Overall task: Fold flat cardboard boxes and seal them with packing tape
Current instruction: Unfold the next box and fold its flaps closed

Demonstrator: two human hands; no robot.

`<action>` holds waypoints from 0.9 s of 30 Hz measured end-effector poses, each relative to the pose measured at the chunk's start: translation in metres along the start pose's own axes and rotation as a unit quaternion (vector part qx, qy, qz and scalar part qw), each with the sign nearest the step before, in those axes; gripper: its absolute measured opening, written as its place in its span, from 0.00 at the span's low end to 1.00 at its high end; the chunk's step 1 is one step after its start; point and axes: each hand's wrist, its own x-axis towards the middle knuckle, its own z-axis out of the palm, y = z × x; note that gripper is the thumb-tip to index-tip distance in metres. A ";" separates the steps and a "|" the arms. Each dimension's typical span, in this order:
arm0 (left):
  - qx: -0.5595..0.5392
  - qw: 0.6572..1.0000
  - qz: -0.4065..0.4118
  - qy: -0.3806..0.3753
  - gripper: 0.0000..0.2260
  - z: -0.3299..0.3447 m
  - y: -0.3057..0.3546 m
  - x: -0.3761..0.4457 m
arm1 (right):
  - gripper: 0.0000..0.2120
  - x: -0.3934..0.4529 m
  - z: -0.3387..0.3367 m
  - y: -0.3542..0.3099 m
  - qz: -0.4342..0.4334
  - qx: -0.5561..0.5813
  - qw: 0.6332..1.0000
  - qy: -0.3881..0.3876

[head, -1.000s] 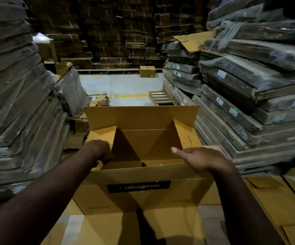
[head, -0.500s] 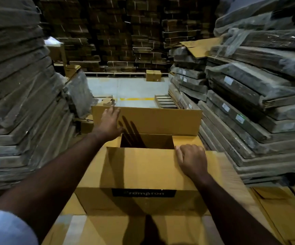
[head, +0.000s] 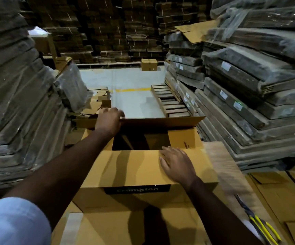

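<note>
Nearest, at the lower right edge, a tool with yellow handles (head: 265,228) lies on flat cardboard sheets (head: 276,197). Just beyond, in the middle, stands the cardboard box (head: 143,197), its near side bearing a black label (head: 137,189). The right hand (head: 177,164) lies with fingers spread flat on the near top flap (head: 130,167), pressing it level over the opening. A dark gap remains in the box's middle, and the right inner flap (head: 184,138) lies folded in beside it. At the box's far left corner the left hand (head: 108,120) curls its fingers over the edge of the far flap (head: 161,122). Wrapped stacks of flat cartons (head: 249,89) rise on both sides, and a small sealed carton (head: 149,64) sits on the far grey floor (head: 125,80).
</note>
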 end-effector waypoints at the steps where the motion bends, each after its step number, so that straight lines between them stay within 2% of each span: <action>1: -0.001 1.000 0.018 0.007 0.11 0.006 0.003 -0.012 | 0.17 -0.001 0.000 0.001 -0.007 0.002 0.999 0.032; 3: -0.055 0.998 0.025 0.005 0.08 0.020 0.007 -0.044 | 0.13 -0.004 -0.001 0.002 -0.017 0.011 0.993 0.118; 5: -0.115 0.993 0.019 0.011 0.10 0.032 0.007 -0.078 | 0.11 -0.011 -0.004 -0.001 0.004 0.017 0.979 0.205; 7: -0.150 0.988 0.015 0.024 0.13 0.045 0.004 -0.106 | 0.16 -0.015 -0.009 -0.004 0.056 0.004 0.974 0.221; 9: -0.173 0.985 0.021 0.008 0.16 0.057 0.001 -0.126 | 0.25 -0.017 -0.009 -0.003 0.106 -0.023 0.988 0.114; 11: -0.200 0.978 0.039 -0.055 0.19 0.060 0.002 -0.136 | 0.32 -0.013 -0.005 -0.003 0.129 -0.028 0.990 -0.049; 12: -0.200 0.974 0.048 -0.095 0.21 0.058 0.005 -0.139 | 0.35 -0.010 -0.002 -0.004 0.131 -0.029 0.985 -0.106; 15: -0.127 0.974 0.061 -0.178 0.33 0.057 0.025 -0.138 | 0.37 -0.003 0.005 -0.019 0.108 -0.026 0.981 -0.159; 19: -0.092 0.975 0.064 -0.194 0.36 0.067 0.072 -0.144 | 0.30 -0.006 0.007 -0.047 0.013 -0.008 0.984 -0.177; 21: -0.084 0.976 0.056 -0.191 0.36 0.069 0.088 -0.146 | 0.29 -0.011 0.004 -0.042 0.035 -0.007 0.987 -0.158; 24: -0.083 0.977 0.055 -0.188 0.35 0.068 0.095 -0.149 | 0.28 -0.030 -0.003 -0.016 0.149 -0.022 0.984 -0.091; 26: -0.086 0.979 0.057 -0.175 0.35 0.067 0.094 -0.150 | 0.22 -0.056 -0.012 0.001 0.182 0.049 0.981 0.037; 27: -0.087 0.980 0.055 -0.169 0.36 0.068 0.095 -0.148 | 0.17 -0.072 -0.018 0.011 0.192 0.082 0.969 0.131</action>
